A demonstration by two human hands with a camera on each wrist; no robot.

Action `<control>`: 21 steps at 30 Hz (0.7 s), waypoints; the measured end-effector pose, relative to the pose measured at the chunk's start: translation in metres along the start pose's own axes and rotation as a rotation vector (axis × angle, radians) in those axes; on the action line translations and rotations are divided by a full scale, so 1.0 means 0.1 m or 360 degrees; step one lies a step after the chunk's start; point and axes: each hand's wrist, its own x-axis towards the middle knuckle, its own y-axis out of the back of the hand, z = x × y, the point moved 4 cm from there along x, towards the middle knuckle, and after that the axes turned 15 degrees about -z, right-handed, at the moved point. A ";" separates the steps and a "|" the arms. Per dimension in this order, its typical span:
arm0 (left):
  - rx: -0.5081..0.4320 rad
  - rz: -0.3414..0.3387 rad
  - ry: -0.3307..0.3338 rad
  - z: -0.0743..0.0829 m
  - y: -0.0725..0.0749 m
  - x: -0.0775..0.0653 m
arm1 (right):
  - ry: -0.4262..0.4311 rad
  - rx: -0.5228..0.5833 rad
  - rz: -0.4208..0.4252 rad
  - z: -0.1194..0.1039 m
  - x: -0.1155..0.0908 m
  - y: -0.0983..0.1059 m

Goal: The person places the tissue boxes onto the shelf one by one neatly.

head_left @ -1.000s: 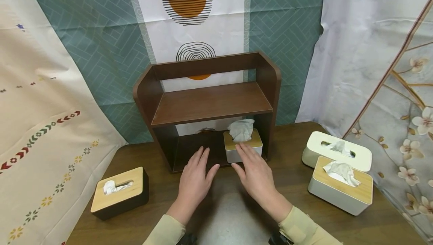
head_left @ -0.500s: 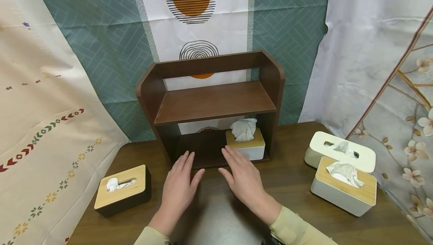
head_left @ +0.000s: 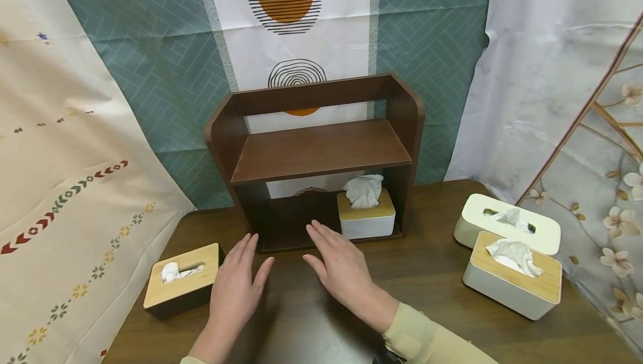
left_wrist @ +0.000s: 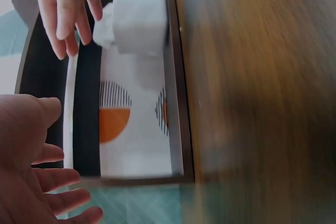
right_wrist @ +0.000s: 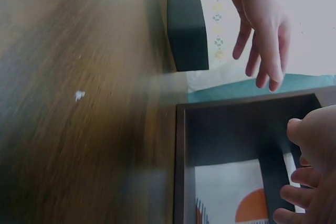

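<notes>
My left hand (head_left: pixel 235 286) is held over the table with straight fingers, its outer side right beside the black tissue box with a wooden lid (head_left: pixel 182 286) in the head view. To its right, in front of the shelf, my right hand (head_left: pixel 342 266) also has straight fingers and holds nothing. A white tissue box with a wooden lid (head_left: pixel 368 227) stands in the lower right of the brown shelf (head_left: pixel 321 152), a tissue sticking up from it. In the right wrist view, the black box (right_wrist: pixel 187 30) lies beyond the left hand (right_wrist: pixel 265 35), a gap between them.
On the right of the table (head_left: pixel 427 274) are a cream tissue box (head_left: pixel 467 224) and, in front of it, a white one with a wooden lid (head_left: pixel 512 288). A printed curtain (head_left: pixel 100 129) hangs on the left, and a flowered one (head_left: pixel 593 219) on the right.
Both hands have moved left, the left one from the shelf front to beside the black tissue box. The right hand has moved away from the white box, which stays in the shelf.
</notes>
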 end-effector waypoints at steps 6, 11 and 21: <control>0.0016 0.0067 0.0030 -0.21 0.10 -0.14 | 0.0042 -0.0014 -0.0039 -0.12 0.06 -0.06; 0.0026 0.0147 0.0013 -0.35 0.17 -0.21 | 0.0078 -0.0019 -0.0057 -0.23 0.12 -0.11; 0.0046 0.0235 0.0061 -0.61 0.30 -0.32 | 0.0162 0.0006 -0.0089 -0.46 0.22 -0.25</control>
